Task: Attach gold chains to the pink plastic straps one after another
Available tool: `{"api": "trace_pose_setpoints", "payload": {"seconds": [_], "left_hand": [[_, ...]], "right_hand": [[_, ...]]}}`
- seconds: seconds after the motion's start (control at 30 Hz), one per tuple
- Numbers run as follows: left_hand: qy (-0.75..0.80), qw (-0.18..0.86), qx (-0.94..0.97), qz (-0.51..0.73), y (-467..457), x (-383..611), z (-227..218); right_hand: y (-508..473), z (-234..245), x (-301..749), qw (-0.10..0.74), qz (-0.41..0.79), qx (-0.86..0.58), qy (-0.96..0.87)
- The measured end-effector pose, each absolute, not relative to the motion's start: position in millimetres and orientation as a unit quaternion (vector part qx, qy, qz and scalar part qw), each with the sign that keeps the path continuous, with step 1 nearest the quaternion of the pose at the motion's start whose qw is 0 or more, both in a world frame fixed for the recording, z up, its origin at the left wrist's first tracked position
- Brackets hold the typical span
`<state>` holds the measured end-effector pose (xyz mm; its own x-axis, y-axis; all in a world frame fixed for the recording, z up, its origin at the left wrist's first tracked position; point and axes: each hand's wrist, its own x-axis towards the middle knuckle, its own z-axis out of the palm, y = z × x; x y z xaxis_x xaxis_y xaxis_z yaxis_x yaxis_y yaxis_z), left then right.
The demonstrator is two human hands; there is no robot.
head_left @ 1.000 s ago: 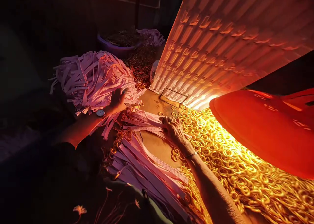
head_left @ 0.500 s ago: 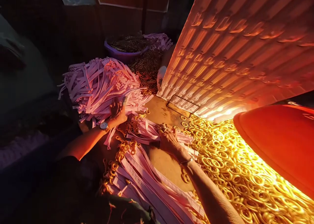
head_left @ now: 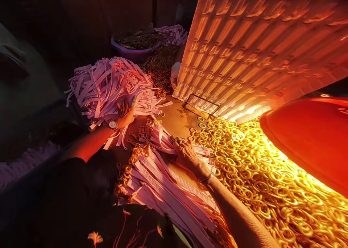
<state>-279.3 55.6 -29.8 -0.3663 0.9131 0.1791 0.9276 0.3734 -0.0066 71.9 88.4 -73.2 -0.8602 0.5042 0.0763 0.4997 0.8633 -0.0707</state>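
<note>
My left hand [head_left: 126, 112] reaches to the near edge of a big heap of pink straps [head_left: 108, 85]. Its fingers are apart, one wrapped in tape, and I make out no strap held in them. A watch [head_left: 112, 125] is on that wrist. My right hand [head_left: 186, 154] lies palm down with fingers curled over a small bundle of pink straps [head_left: 161, 137], whose left ends carry gold-coloured metal fittings. Nearer to me, a larger bundle of flat pink straps [head_left: 168, 190] stretches across, with gold rings [head_left: 134, 154] at its upper left end.
Loose gold rings [head_left: 252, 179] cover the right side under bright light from a red lamp shade [head_left: 307, 143]. A corrugated sheet [head_left: 244, 56] leans behind them. Behind the heap are a purple basin [head_left: 133, 52] and a pile of dark metal pieces [head_left: 161, 65].
The view has shifted slightly. My left hand has moved a little up and left along the strap heap. My right hand stays on the small strap bundle.
</note>
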Motion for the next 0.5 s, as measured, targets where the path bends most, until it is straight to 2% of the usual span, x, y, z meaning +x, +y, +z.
{"api": "trace_pose_setpoints", "payload": {"seconds": [0.23, 0.5], "left_hand": [[-0.825, 0.099, -0.554, -0.054, 67.8, -286.8, -25.7], [-0.823, 0.071, -0.563, -0.014, 69.5, -291.0, -1.6]], "right_hand": [[82.7, -66.3, 67.2, 0.051, 0.039, -0.281, -0.958], [77.7, -65.5, 68.1, 0.038, 0.036, -0.299, -0.953]]}}
